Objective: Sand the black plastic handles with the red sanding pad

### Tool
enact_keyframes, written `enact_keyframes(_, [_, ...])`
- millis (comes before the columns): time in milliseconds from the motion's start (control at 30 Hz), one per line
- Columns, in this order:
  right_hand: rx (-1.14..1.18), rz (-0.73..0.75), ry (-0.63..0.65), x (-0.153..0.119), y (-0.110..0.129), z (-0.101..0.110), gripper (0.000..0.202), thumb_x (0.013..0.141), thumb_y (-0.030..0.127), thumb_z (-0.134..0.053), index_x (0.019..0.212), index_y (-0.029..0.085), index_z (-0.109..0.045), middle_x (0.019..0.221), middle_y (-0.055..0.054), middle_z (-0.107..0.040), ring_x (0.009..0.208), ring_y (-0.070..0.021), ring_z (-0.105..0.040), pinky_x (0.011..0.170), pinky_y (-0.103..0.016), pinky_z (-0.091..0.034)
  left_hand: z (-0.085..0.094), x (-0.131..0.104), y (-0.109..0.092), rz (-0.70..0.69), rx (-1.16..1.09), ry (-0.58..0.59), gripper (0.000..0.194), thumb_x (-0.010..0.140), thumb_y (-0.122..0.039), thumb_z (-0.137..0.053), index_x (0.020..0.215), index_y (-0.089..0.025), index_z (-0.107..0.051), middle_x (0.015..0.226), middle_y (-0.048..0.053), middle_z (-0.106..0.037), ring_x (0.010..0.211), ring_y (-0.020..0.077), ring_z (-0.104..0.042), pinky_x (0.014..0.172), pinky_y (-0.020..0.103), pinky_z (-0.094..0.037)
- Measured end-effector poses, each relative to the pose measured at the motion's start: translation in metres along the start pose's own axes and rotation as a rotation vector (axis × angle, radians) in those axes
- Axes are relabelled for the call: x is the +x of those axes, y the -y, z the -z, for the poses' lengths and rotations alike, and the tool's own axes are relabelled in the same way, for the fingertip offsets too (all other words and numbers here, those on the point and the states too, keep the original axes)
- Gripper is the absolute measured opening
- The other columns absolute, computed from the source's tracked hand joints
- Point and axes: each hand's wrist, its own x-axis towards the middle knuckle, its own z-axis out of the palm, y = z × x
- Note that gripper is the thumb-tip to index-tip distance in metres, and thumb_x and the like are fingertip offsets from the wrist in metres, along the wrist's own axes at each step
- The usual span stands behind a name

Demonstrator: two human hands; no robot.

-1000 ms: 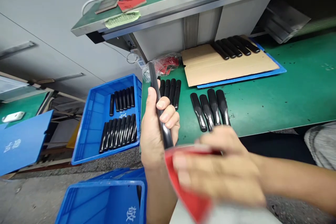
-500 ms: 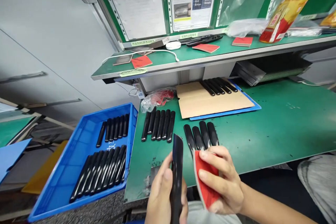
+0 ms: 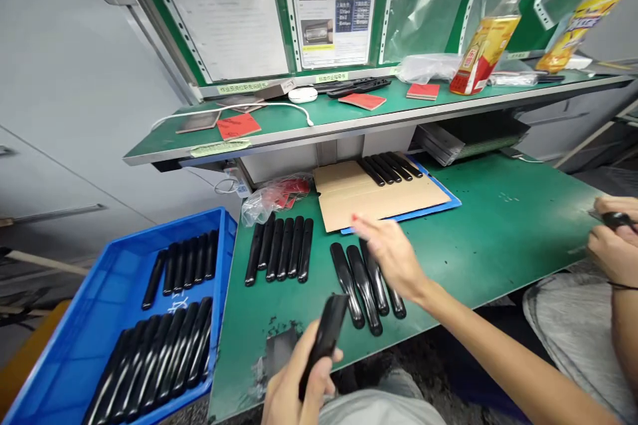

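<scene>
- One black piece (image 3: 326, 331) slants away rightward, gripped in our left hand (image 3: 285, 393).
- Four others (image 3: 365, 290) lie nearer our right hand (image 3: 393, 257); we cannot tell its grip.

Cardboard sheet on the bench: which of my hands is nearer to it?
Your right. The right hand is by the cardboard sheet's near edge; the left hand, holding a black piece, is farther off, near the bench's front edge.

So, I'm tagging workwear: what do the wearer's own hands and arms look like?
The left hand and right hand wear no gloves. The right forearm shows no sleeve, watch or band; the left is out of frame. Blur leaves rings on the right hand unclear.
</scene>
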Motion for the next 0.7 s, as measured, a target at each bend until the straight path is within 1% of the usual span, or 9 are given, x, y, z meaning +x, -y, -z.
enact_keyframes(100, [0.004,-0.278,-0.112,-0.035,-0.014,0.003,0.044,0.107,0.026,-0.032,0.147,0.034,-0.049,0.151,-0.003,-0.054,0.139,-0.0238,-0.048,0.113,-0.051,-0.037,-0.012,0.049,0.037,0.005,0.369,-0.036,0.063,0.098,-0.059,-0.045,0.149,-0.023,-0.049,0.089,0.007,-0.077,0.064,0.0222,-0.068,0.056,0.029,-0.052])
enact_keyframes(167, [0.08,-0.383,-0.03,-0.065,-0.014,0.002,0.043,0.107,0.033,-0.034,0.147,0.036,-0.049,0.151,-0.003,-0.054,0.141,-0.026,-0.046,0.115,-0.053,-0.038,-0.031,0.095,0.061,-0.149,0.667,-0.073,0.06,0.102,-0.05,-0.039,0.152,-0.017,-0.043,0.104,0.012,-0.076,0.082,0.0246,-0.072,0.066,0.031,-0.053])
enact_keyframes(233, [0.139,-0.475,0.071,-0.095,-0.008,-0.004,0.042,0.106,0.036,-0.036,0.145,0.038,-0.051,0.149,-0.001,-0.056,0.139,-0.0272,-0.05,0.114,-0.053,-0.043,-0.057,0.14,0.077,-0.22,0.79,-0.137,0.057,0.102,-0.039,-0.039,0.151,-0.011,-0.044,0.12,0.019,-0.07,0.101,0.0304,-0.069,0.08,0.038,-0.052])
enact_keyframes(367, [0.163,-0.594,0.017,-0.14,0.005,-0.018,0.041,0.105,0.041,-0.037,0.141,0.036,-0.058,0.144,-0.004,-0.061,0.133,-0.0293,-0.057,0.109,-0.051,-0.05,-0.094,0.202,0.089,-0.295,0.93,-0.235,0.048,0.1,-0.026,-0.039,0.139,-0.005,-0.058,0.136,0.029,-0.056,0.118,0.0426,-0.055,0.095,0.06,-0.039])
enact_keyframes(467, [0.108,-0.64,-0.083,-0.158,-0.001,-0.004,0.04,0.105,0.043,-0.04,0.136,0.035,-0.063,0.136,-0.007,-0.067,0.124,-0.0294,-0.065,0.103,-0.047,-0.056,-0.094,0.224,0.089,-0.364,0.993,-0.254,0.043,0.1,-0.023,-0.041,0.135,-0.011,-0.063,0.148,0.025,-0.047,0.13,0.0418,-0.045,0.1,0.062,-0.034])
enact_keyframes(533, [0.093,-0.62,-0.1,-0.16,-0.021,0.031,0.035,0.101,0.046,-0.049,0.13,0.041,-0.067,0.127,-0.003,-0.073,0.113,-0.0296,-0.071,0.092,-0.045,-0.063,-0.09,0.234,0.084,-0.393,1.014,-0.261,0.041,0.101,-0.025,-0.042,0.135,-0.014,-0.063,0.147,0.024,-0.047,0.132,0.0413,-0.043,0.101,0.062,-0.033])
enact_keyframes(600, [0.124,-0.541,-0.096,-0.154,-0.055,0.088,0.029,0.091,0.054,-0.062,0.117,0.051,-0.072,0.119,0.003,-0.076,0.105,-0.033,-0.074,0.075,-0.046,-0.068,-0.095,0.247,0.074,-0.404,1.016,-0.279,0.043,0.102,-0.028,-0.04,0.134,-0.011,-0.062,0.145,0.025,-0.048,0.131,0.0431,-0.043,0.1,0.063,-0.034])
enact_keyframes(667, [0.112,-0.522,-0.18,-0.144,-0.101,0.158,0.028,0.087,0.067,-0.057,0.11,0.06,-0.071,0.126,0.011,-0.072,0.121,-0.0368,-0.065,0.072,-0.052,-0.066,-0.122,0.268,0.055,-0.422,0.998,-0.274,0.045,0.104,-0.028,-0.035,0.137,-0.009,-0.06,0.143,0.025,-0.049,0.13,0.0413,-0.045,0.101,0.06,-0.037])
enact_keyframes(700, [0.106,-0.515,-0.209,-0.139,-0.125,0.194,0.03,0.086,0.07,-0.054,0.112,0.062,-0.069,0.13,0.013,-0.069,0.128,-0.0362,-0.06,0.076,-0.052,-0.064,-0.145,0.282,0.044,-0.441,0.982,-0.252,0.045,0.104,-0.027,-0.033,0.139,-0.009,-0.058,0.143,0.023,-0.051,0.13,0.0378,-0.047,0.103,0.056,-0.038])
